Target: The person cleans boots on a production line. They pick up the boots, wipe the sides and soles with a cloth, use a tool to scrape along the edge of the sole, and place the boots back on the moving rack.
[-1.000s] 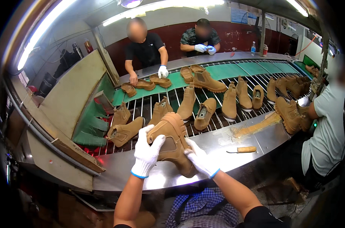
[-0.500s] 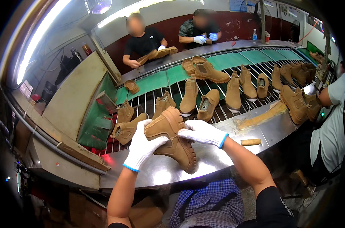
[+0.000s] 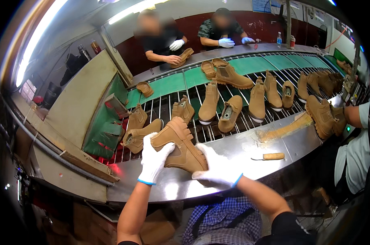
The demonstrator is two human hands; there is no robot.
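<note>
A tan ankle boot [image 3: 179, 143] is held tilted over the metal edge of the bench, its thick ridged sole turned up and to the right. My left hand [image 3: 154, 159], in a white glove with a blue cuff, grips the heel and upper, with its thumb across the elastic side panel. Against the toe and sole edge lies my right hand [image 3: 218, 165], gloved the same way, its thumb by the sole and its fingers around the toe end. That hand is somewhat blurred, and the toe is partly hidden.
Several tan boots, including one pale-soled boot [image 3: 209, 103], stand on a rack of metal rods [image 3: 160, 104] with green panels. A wooden-handled knife [image 3: 273, 156] lies on the metal bench [image 3: 242, 151]. Two people work across the rack; a third person's arm [image 3: 354, 116] is at right.
My right hand has slid down from the upper sole to the toe, and the boot has tilted slightly. The knife's blade now shows. Across the rack, one person has lowered a piece of footwear.
</note>
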